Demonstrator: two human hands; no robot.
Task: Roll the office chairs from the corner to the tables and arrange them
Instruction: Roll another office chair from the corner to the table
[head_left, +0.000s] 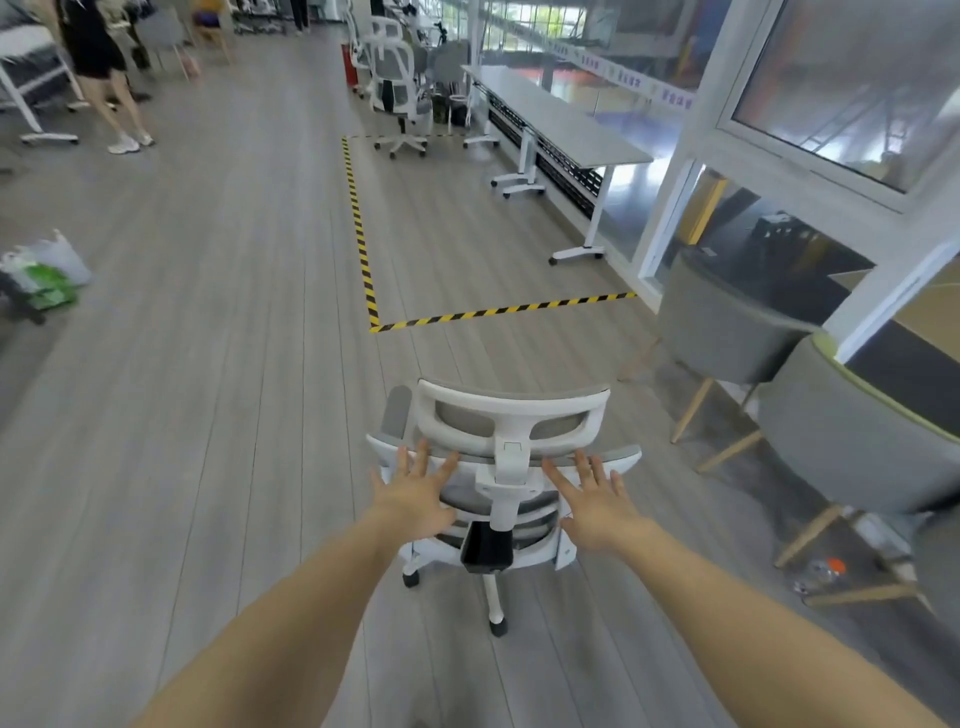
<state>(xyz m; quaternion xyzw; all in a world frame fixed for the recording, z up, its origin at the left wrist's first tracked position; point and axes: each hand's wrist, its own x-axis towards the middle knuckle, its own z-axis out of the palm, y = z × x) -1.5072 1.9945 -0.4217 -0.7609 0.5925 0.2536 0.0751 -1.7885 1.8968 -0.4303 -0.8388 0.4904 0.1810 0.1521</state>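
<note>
At lower centre, the left hand (415, 499) and right hand (597, 506) spread flat on the white office chair (511, 415)'s backrest. Long tables (558, 122) stand upper right, beyond yellow-black floor tape (363, 260).

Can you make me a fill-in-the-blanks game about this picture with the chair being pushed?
1. Both hands, the left hand and the right hand, are open behind the back of a white office ____.
2. The tape on the floor is striped black and ____.
3. The long table stands on the ____ side of the room.

Missing words: chair; yellow; right
</note>
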